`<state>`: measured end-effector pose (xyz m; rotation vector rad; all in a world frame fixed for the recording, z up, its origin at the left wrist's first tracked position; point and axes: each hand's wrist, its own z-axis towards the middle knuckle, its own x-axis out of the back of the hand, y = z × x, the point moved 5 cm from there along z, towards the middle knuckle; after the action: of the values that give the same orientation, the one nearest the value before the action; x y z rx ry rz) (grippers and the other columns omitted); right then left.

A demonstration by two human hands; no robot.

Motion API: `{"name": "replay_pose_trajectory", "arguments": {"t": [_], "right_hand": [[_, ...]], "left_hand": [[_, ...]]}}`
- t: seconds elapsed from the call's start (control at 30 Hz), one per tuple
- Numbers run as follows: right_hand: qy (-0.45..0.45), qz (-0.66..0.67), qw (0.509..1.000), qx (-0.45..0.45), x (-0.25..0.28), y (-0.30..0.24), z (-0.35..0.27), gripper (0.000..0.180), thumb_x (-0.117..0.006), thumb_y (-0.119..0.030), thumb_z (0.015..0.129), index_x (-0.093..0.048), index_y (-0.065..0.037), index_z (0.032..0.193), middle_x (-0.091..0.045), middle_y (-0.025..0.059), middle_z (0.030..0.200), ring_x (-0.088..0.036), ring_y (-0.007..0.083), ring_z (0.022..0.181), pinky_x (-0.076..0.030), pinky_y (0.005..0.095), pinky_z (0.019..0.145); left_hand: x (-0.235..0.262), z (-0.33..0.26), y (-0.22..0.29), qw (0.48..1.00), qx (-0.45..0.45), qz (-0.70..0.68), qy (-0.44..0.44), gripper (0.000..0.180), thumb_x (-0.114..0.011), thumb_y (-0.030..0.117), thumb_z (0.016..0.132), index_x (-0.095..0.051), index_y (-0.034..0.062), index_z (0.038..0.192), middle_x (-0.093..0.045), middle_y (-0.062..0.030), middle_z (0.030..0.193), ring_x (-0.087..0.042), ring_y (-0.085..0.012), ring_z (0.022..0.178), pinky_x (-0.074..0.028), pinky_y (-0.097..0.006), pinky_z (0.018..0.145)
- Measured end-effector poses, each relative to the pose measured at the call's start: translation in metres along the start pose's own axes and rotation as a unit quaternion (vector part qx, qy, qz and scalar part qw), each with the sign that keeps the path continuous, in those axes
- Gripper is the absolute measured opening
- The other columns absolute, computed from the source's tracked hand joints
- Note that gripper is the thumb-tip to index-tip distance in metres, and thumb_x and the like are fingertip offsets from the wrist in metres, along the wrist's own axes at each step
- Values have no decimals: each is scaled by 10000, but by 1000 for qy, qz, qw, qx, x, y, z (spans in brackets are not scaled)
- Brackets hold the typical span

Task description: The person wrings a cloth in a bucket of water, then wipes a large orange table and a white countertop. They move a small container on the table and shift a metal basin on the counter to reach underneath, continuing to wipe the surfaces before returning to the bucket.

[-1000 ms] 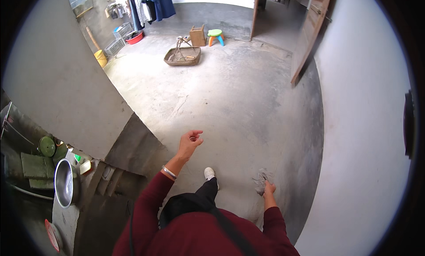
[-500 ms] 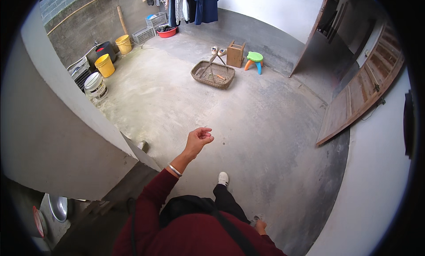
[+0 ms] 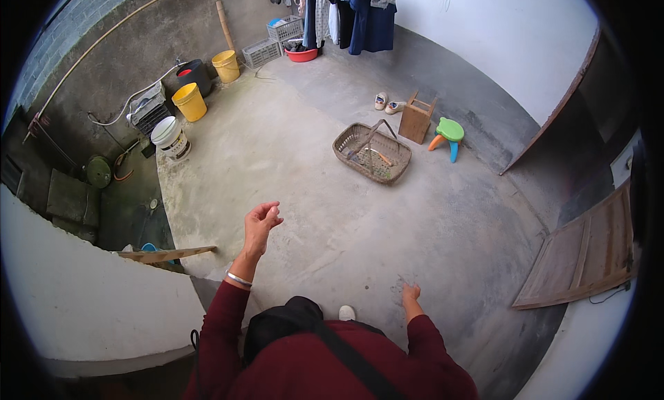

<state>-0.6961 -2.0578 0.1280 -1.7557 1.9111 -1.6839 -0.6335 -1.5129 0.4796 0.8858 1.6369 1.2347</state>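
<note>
Since a second ago the view has swung so the woven basket (image 3: 372,152) now lies ahead of me at centre instead of far off, and the yellow buckets (image 3: 189,101) and white bucket (image 3: 170,137) have come into sight at far left. My left hand (image 3: 261,221) is raised with fingertips pressed together, pinching a tiny pale thing I cannot make out. Right of the basket stand a wooden box (image 3: 416,119) and a green stool (image 3: 449,132). My right hand (image 3: 411,293) hangs low and near, fingers loosely curled, holding nothing visible.
</note>
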Motion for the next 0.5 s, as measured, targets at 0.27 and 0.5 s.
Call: {"name": "replay_pose_trajectory", "arguments": {"t": [0.27, 0.5], "right_hand": [[-5, 46, 997, 57, -202, -204, 29, 525, -704, -190, 751, -522, 48, 1182, -607, 203, 1101, -580, 322, 1033, -440, 353, 918], [-103, 137, 974, -150, -309, -334, -48, 639, -680, -165, 811, -356, 37, 1324, -515, 185, 1237, -586, 284, 1014, -528, 399, 814]], "left_hand": [[140, 196, 27, 993, -63, 33, 97, 311, -657, 32, 810, -596, -3, 1113, -571, 5, 890, -544, -83, 815, -485, -227, 763], [238, 358, 101, 986, -52, -37, 153, 299, -636, 20, 832, -566, -36, 1117, -595, -38, 904, -602, -125, 823, -530, -278, 819]]}}
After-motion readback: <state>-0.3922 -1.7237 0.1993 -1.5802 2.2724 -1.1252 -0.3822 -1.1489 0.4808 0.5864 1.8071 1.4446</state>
